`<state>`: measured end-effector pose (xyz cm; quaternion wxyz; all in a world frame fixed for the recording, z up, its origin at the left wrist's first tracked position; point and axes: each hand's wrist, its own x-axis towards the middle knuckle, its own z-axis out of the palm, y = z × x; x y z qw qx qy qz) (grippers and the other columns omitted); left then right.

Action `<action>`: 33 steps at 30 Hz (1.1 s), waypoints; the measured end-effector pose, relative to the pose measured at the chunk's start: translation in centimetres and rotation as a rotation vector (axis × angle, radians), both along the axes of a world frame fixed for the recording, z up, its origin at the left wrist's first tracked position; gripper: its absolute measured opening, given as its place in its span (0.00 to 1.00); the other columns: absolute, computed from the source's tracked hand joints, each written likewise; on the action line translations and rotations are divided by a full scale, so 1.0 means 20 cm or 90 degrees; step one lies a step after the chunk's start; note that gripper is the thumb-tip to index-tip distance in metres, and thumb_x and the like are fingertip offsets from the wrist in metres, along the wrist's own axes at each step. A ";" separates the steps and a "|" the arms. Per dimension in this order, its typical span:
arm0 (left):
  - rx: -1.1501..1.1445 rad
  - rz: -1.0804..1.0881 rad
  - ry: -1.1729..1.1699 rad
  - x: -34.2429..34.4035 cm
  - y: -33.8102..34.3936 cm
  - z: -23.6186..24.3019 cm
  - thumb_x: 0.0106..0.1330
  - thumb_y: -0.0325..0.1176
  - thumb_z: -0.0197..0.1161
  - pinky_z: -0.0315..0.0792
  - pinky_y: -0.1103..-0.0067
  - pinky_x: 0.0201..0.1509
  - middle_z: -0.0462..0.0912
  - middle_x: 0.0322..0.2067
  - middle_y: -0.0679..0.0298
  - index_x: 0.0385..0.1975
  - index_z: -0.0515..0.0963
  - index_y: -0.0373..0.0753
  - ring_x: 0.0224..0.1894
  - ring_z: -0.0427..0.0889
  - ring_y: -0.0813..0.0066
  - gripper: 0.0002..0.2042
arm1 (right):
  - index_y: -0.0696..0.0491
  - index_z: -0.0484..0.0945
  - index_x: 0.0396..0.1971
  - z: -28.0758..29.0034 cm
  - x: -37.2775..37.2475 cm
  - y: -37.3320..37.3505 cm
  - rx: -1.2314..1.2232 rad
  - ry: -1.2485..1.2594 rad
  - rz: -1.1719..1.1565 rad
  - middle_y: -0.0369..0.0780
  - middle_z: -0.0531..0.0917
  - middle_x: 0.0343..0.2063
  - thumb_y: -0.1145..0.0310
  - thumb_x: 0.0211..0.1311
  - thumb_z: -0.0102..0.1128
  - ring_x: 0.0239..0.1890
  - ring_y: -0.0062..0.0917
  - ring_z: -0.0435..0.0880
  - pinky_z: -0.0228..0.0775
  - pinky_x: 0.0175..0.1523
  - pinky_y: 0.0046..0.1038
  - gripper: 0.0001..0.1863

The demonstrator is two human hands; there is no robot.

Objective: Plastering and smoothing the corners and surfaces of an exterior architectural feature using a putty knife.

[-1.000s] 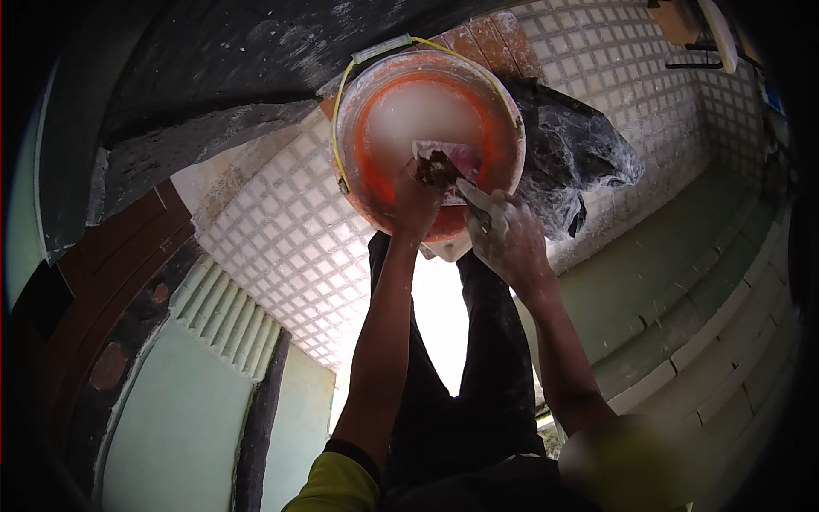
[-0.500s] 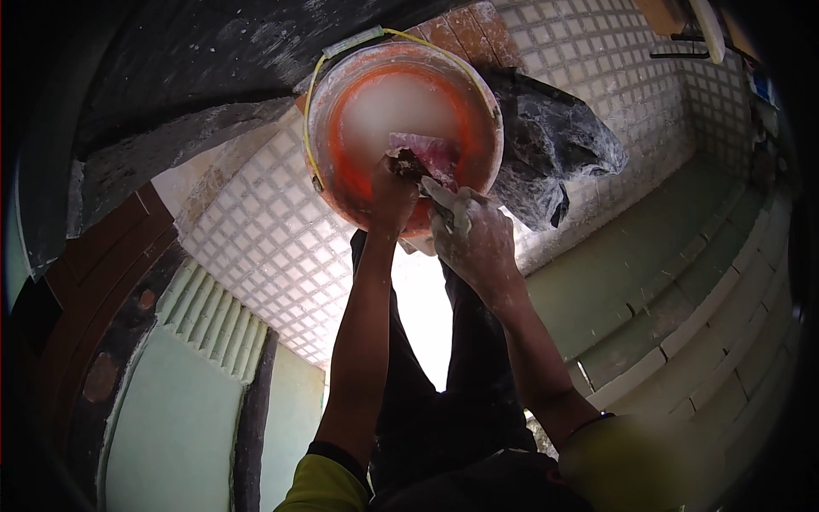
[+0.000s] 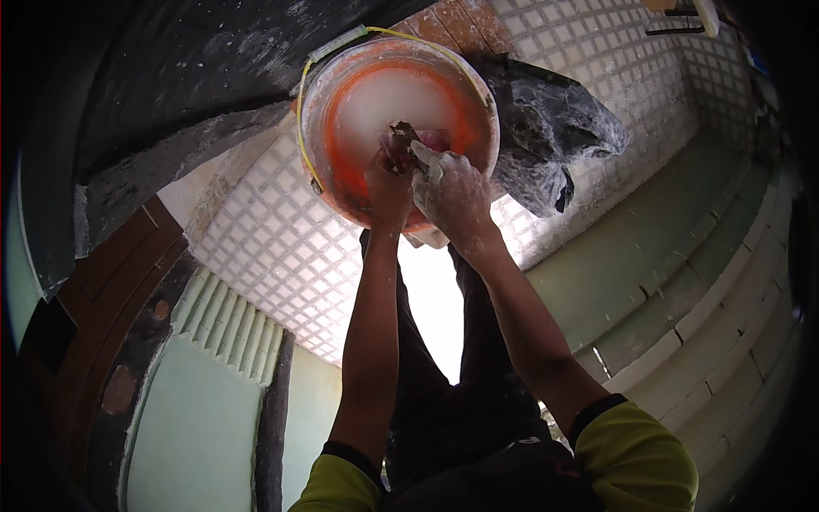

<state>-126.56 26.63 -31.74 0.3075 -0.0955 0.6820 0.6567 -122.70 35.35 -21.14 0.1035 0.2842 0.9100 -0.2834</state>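
Both of my hands are together over the near side of a round bucket (image 3: 474,111), with an orange inner wall and whitish liquid (image 3: 388,98) inside. My left hand (image 3: 388,189) is closed around a flat pinkish-purple piece (image 3: 435,139) with a dark brown, crusted part (image 3: 403,132) at its top. White-smeared, my right hand (image 3: 454,189) grips the same piece from the right, index finger and thumb lying against it. The fingers hide much of the piece, so I cannot tell its kind. A yellow handle (image 3: 302,141) rests along the bucket's rim.
Crumpled black plastic (image 3: 546,128) lies right of the bucket. A dark, white-spattered sheet (image 3: 196,77) covers the upper left. Brown boards (image 3: 465,24) lie behind the bucket on patterned tiles (image 3: 256,213). Pale green ledges (image 3: 631,247) run along the right.
My hands have drawn closer together, and the pink piece has turned and shows less. The right hand has moved slightly left and up. The whole view has shifted a little.
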 end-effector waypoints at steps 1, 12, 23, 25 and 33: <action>-0.034 -0.023 0.031 0.01 -0.01 -0.03 0.53 0.18 0.63 0.71 0.82 0.35 0.80 0.30 0.67 0.37 0.76 0.33 0.31 0.75 0.82 0.11 | 0.51 0.76 0.50 0.01 -0.01 -0.01 -0.018 -0.036 0.005 0.46 0.81 0.30 0.67 0.54 0.55 0.32 0.38 0.82 0.76 0.36 0.38 0.20; -0.053 -0.061 0.020 0.00 0.01 0.02 0.56 0.22 0.61 0.71 0.81 0.39 0.81 0.32 0.67 0.38 0.77 0.34 0.34 0.77 0.82 0.10 | 0.50 0.76 0.46 -0.05 0.03 -0.01 0.043 0.042 -0.003 0.47 0.81 0.26 0.67 0.54 0.54 0.28 0.41 0.83 0.75 0.31 0.41 0.17; -0.049 -0.071 0.137 -0.10 0.01 0.04 0.60 0.20 0.56 0.75 0.79 0.43 0.82 0.39 0.61 0.44 0.76 0.33 0.39 0.81 0.78 0.12 | 0.50 0.77 0.46 -0.15 0.02 0.13 0.041 -0.030 -0.057 0.49 0.82 0.31 0.64 0.58 0.51 0.35 0.41 0.83 0.75 0.41 0.42 0.17; -0.096 -0.123 0.007 -0.17 0.00 0.02 0.59 0.18 0.56 0.74 0.79 0.44 0.81 0.41 0.55 0.47 0.74 0.32 0.41 0.81 0.72 0.15 | 0.50 0.78 0.44 -0.16 0.05 0.13 0.016 -0.058 -0.130 0.48 0.82 0.32 0.64 0.58 0.51 0.38 0.39 0.82 0.75 0.41 0.40 0.16; -0.334 -0.397 0.376 -0.08 0.11 -0.15 0.55 0.22 0.46 0.53 0.56 0.64 0.66 0.56 0.51 0.56 0.66 0.38 0.59 0.62 0.48 0.24 | 0.52 0.80 0.39 0.02 0.12 0.11 0.124 0.096 -0.024 0.45 0.80 0.24 0.67 0.52 0.60 0.25 0.38 0.80 0.74 0.31 0.38 0.13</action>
